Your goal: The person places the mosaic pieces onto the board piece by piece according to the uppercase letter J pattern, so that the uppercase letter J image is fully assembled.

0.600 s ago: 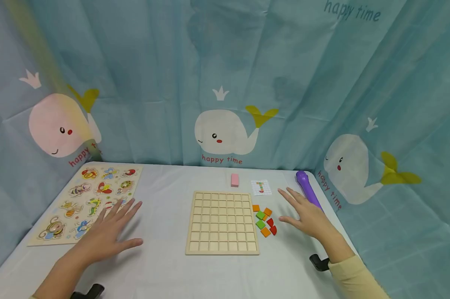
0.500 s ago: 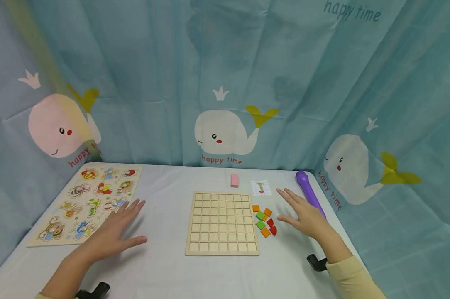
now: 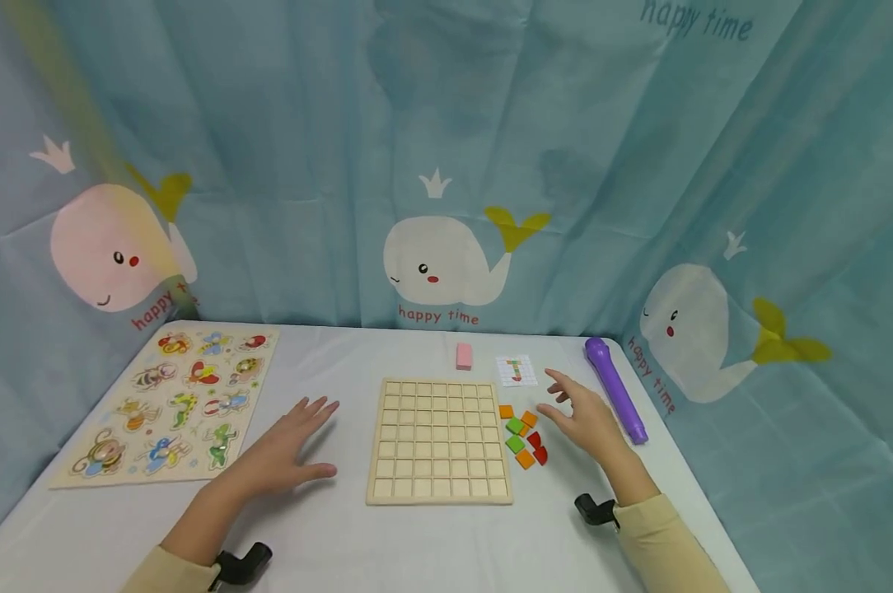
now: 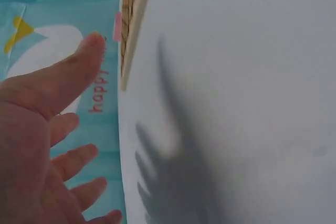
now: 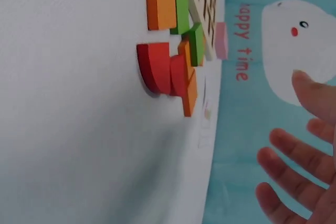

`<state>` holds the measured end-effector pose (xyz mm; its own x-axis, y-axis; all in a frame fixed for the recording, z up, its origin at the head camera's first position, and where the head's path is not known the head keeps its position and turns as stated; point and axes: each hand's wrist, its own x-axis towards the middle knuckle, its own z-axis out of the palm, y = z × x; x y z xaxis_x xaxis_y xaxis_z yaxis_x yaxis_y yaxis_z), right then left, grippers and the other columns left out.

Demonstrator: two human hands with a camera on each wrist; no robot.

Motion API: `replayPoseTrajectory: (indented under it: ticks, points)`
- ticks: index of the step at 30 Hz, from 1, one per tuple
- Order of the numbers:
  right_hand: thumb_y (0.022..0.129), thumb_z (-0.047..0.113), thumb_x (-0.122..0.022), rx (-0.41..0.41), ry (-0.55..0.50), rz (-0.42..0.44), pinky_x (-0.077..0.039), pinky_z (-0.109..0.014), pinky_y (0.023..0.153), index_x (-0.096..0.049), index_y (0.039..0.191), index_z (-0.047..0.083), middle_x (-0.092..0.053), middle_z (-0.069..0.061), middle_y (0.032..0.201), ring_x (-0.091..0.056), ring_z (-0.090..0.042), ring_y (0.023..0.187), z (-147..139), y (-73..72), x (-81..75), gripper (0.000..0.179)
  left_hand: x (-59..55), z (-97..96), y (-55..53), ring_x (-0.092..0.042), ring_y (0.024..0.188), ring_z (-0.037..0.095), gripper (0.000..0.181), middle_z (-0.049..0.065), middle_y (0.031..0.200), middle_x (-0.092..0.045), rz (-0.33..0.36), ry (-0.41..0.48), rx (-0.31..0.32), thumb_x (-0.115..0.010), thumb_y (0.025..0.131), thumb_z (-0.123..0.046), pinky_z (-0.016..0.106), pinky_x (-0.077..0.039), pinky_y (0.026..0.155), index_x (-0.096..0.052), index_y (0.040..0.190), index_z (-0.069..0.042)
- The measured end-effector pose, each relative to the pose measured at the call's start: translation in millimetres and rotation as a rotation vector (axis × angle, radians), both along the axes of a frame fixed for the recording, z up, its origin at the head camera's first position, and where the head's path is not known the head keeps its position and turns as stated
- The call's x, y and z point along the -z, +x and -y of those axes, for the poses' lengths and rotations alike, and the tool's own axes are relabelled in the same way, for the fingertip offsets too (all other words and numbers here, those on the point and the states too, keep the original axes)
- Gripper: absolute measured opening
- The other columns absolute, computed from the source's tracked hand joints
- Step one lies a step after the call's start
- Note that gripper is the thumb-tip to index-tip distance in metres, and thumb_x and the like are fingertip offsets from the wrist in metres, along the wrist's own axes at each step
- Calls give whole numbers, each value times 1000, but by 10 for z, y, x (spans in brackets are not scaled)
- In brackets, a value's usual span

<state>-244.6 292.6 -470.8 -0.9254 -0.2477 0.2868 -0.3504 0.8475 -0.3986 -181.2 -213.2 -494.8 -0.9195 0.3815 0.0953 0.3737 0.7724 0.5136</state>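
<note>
A wooden grid board (image 3: 440, 442) with square cells lies mid-table. Beside its right edge sit several small blocks: orange squares (image 3: 525, 459), green squares (image 3: 516, 445) and red quarter-round pieces (image 3: 540, 455). My left hand (image 3: 279, 453) hovers between the grid board and the animal puzzle board, fingers spread, holding nothing; its shadow falls on the cloth in the left wrist view. My right hand (image 3: 583, 416) is above the table just right of the blocks, fingers slightly bent and thumb apart, with nothing in it. A card with a printed pattern (image 3: 516, 371) lies beyond the blocks.
An animal puzzle board (image 3: 172, 403) covers the left of the table. At the back stands a pink block (image 3: 465, 357). A purple stick-shaped object (image 3: 615, 390) lies along the right edge. A blue whale-print curtain (image 3: 306, 165) surrounds the table.
My left hand has moved right, off the puzzle board toward the grid board. My right hand has shifted slightly left toward the blocks, its fingers bending more, uncovering the purple object.
</note>
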Motion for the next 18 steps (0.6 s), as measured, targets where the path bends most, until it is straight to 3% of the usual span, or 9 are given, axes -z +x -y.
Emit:
replayPoseTrajectory:
  ticks: [5,9,13,18]
  points:
    - [92,30,-76,52,-115,120,-59,-45,84,-59,139,12,-72,-10,115,-68,-24,98,63,-66,120,54,18,-163,-74,-19,151,49,98,18,163,-32,58,15,31,-81,80,-51,69,-23,117,-34,159,-14]
    - [92,28,-75,98,-190,243,-59,-43,83,-66,129,7,-72,-9,111,-67,-23,95,108,-100,199,44,62,-238,-158,-15,152,49,102,19,164,-31,54,1,53,-82,78,-53,72,-17,118,-34,158,-13]
    - [92,29,-75,130,-190,357,-58,-40,83,-68,124,7,-71,-6,109,-65,-21,95,110,-112,266,39,113,-355,-241,-10,152,51,106,20,165,-26,74,4,94,-82,77,-55,74,-12,118,-32,159,-10]
    - [90,25,-78,134,-169,404,-55,-37,81,-71,116,8,-69,-6,104,-61,-19,90,131,-129,319,32,161,-477,-298,-9,153,50,108,18,166,-24,117,-17,109,-81,78,-58,72,-11,119,-30,159,-9]
